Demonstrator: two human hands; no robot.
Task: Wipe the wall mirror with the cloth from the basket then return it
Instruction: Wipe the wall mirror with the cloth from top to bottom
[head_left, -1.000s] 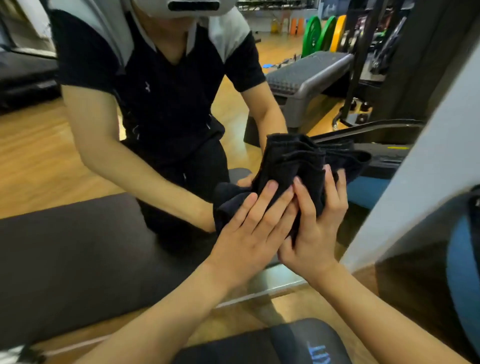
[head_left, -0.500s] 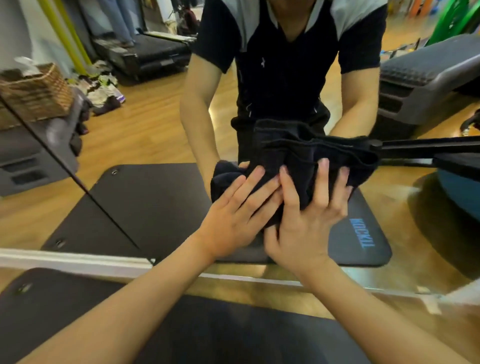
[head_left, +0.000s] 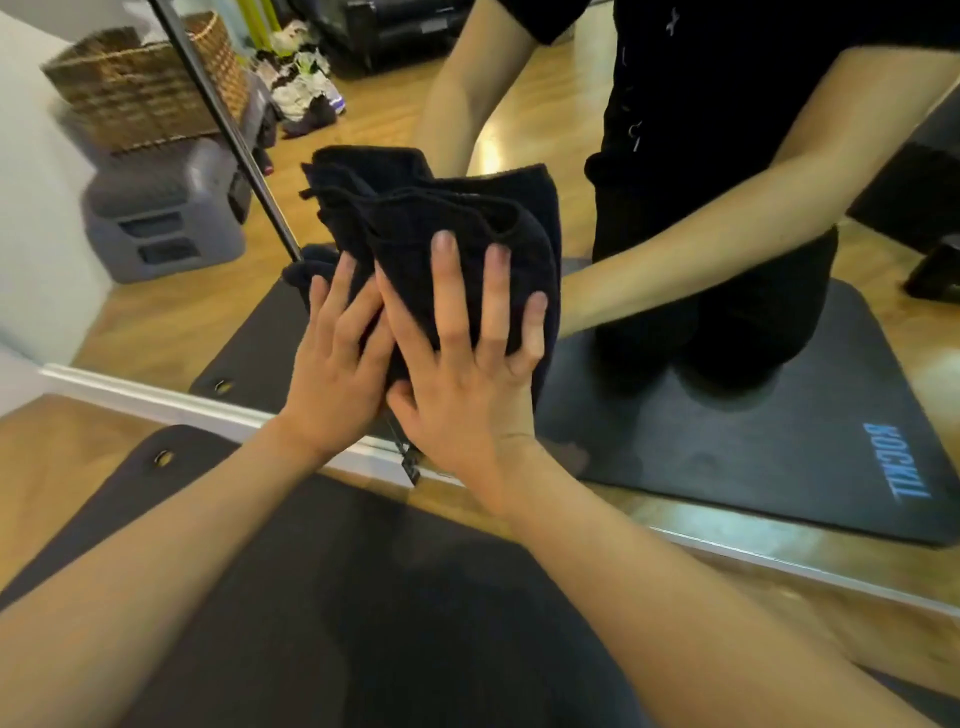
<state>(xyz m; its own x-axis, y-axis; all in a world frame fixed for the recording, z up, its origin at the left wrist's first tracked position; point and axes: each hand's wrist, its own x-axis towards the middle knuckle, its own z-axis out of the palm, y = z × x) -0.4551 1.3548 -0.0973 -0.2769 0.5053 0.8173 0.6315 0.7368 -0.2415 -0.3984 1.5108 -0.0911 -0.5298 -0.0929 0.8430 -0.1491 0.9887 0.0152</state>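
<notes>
Pressing flat with fingers spread, the left hand (head_left: 332, 358) and right hand (head_left: 467, 364) hold the black cloth (head_left: 441, 218) against the wall mirror (head_left: 675, 415); wiping looks underway, and return to the wicker basket (head_left: 135, 88) remains.

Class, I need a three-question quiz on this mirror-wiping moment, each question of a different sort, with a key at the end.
1. True or false: both the left hand and the right hand press the black cloth against the mirror.
2. Multiple choice: the wicker basket shows at the A) upper left, B) lower right, C) bottom centre.
3. Fill in: the person kneels on a dark ____.

Key: 1 true; 2 A; 3 mat.
</notes>
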